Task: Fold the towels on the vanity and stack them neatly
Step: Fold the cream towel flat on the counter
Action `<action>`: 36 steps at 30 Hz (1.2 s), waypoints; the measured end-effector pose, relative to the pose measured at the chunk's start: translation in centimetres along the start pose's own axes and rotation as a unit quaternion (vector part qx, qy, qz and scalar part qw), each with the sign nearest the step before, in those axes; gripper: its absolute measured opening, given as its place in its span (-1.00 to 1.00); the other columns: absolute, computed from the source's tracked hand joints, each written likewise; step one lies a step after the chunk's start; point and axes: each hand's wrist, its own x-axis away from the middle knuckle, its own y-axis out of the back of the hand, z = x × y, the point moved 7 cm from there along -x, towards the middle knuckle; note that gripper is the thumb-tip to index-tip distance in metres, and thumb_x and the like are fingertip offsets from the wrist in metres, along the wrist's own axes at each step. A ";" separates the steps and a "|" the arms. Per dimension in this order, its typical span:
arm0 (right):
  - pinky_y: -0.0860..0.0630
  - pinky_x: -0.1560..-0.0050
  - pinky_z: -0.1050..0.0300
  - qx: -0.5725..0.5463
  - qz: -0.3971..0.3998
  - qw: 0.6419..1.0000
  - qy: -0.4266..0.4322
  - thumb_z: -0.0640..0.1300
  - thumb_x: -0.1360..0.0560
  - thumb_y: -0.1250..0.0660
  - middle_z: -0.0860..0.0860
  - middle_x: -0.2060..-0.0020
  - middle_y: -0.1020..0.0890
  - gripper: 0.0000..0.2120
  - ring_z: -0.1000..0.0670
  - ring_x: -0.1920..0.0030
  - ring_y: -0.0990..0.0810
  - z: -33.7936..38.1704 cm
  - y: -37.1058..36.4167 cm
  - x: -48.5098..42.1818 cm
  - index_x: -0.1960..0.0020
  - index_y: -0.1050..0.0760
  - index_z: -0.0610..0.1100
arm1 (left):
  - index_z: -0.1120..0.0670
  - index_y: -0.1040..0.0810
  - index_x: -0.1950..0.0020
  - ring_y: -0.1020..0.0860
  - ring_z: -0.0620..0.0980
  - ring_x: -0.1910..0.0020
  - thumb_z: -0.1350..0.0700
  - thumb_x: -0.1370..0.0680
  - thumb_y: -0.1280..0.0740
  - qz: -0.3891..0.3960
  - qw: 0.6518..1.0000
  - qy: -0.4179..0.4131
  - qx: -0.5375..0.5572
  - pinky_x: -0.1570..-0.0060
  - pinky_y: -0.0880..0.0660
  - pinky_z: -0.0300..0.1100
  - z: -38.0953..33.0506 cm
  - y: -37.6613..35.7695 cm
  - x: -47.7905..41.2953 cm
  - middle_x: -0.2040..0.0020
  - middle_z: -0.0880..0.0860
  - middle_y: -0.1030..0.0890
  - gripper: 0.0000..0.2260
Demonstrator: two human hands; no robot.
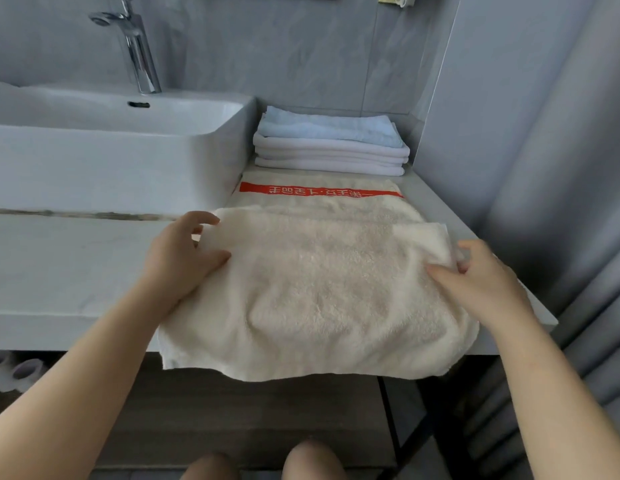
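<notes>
A cream towel lies on the vanity surface, its near edge overhanging the front. The left hand and right hand each pinch a side of its folded-over layer. Behind it, a stack of folded towels sits beside the sink.

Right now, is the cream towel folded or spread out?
Partly folded: the cream towel has one layer doubled over; its red band end lies flat behind.

white basin with chrome tap at left — grey tiled wall behind.
</notes>
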 end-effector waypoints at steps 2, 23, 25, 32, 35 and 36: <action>-0.40 -0.12 -0.05 0.094 -0.011 0.996 -0.001 0.24 -0.40 -0.30 0.00 -0.03 -0.56 -0.52 -0.17 -0.13 -0.48 -0.4 -0.1 0.4 -0.17 -0.40 -0.05 | -0.01 -0.42 -0.29 -0.51 0.14 -0.06 0.05 -0.42 -0.44 -0.027 0.997 -0.005 -0.078 0.03 -0.39 -0.09 -0.5 0.2 0.5 -0.20 0.12 -0.47 -0.53; -0.26 0.26 0.10 -0.044 0.127 0.991 0.019 -0.17 -0.47 -0.27 -0.21 0.20 -0.56 -0.78 -0.06 0.25 -0.46 0.0 -0.3 1.4 0.09 -0.52 -0.35 | 0.11 -0.58 0.02 -0.60 0.00 0.08 0.09 -0.54 -0.31 0.264 0.964 0.036 -0.012 0.17 -0.45 -0.27 -0.1 1.9 2.2 0.08 0.04 -0.64 -0.88; -0.32 0.25 0.10 -0.166 0.116 0.979 0.010 -0.22 -0.51 -0.22 -0.16 0.25 -0.54 -0.82 -0.07 0.23 -0.47 0.4 0.2 1.5 0.11 -0.51 -0.33 | 0.09 -0.55 -0.07 -0.64 0.01 0.09 0.09 -0.55 -0.27 0.244 0.959 0.054 0.131 0.21 -0.55 -0.23 -0.5 2.1 2.3 0.04 0.07 -0.66 -0.85; -0.57 0.30 0.29 -0.618 0.113 0.777 -0.049 -0.03 -0.51 -0.28 0.06 0.33 -0.66 -0.88 0.10 0.31 -0.65 3.5 0.9 -1.8 0.10 -0.53 -0.07 | 0.10 -0.50 -0.07 -0.61 -0.09 0.27 0.16 -0.62 -0.18 0.074 0.876 0.115 0.462 0.31 -0.52 -0.30 -2.8 1.6 -1.3 0.07 0.07 -0.57 -0.88; -0.61 0.09 0.20 -0.722 0.124 0.680 0.017 -0.09 -0.39 -0.32 0.02 0.13 -0.68 -0.75 0.06 0.10 -0.67 6.1 0.6 -4.0 -0.06 -0.52 -0.07 | 0.09 -0.46 -0.12 -0.56 -0.09 0.21 0.15 -0.63 -0.10 0.034 0.827 0.105 0.552 0.23 -0.52 -0.26 -4.5 0.0 -2.9 0.08 0.01 -0.60 -0.83; -0.60 0.02 0.16 -0.715 0.114 0.689 0.033 -0.10 -0.45 -0.28 0.02 0.07 -0.68 -0.80 0.04 0.04 -0.66 6.6 -0.2 -4.7 -0.07 -0.54 -0.03 | 0.10 -0.44 -0.07 -0.56 -0.09 0.22 0.10 -0.62 -0.11 0.049 0.839 0.093 0.534 0.21 -0.51 -0.24 -4.4 -0.8 -3.7 0.16 0.00 -0.59 -0.84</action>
